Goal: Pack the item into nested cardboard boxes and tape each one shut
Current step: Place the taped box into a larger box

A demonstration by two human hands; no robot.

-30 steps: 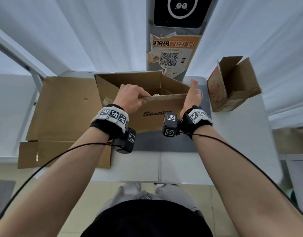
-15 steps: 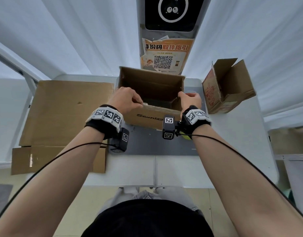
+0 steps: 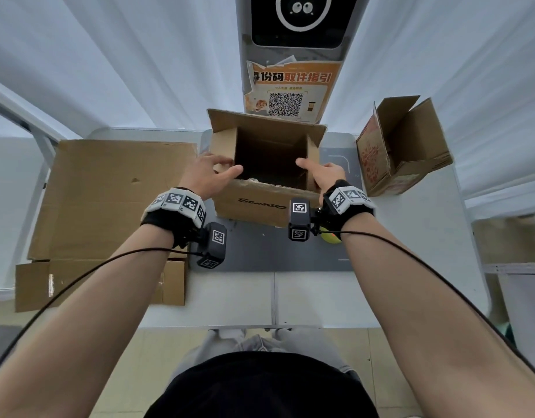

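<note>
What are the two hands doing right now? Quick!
Left hand: open, fingers spread at the left side of the open box.
Right hand: open, fingers out straight at the box's right side.

Open brown cardboard box [image 3: 254, 203], upright

centre: open box [image 3: 261, 206] mouth clear from above, raised flaps wall its far and side edges | left of frame: flattened cardboard [image 3: 109, 200] covers table [image 3: 411, 267] | right: second open box [image 3: 402, 152] blocks far corner | lower centre: dark mat [image 3: 266, 251] free
</note>
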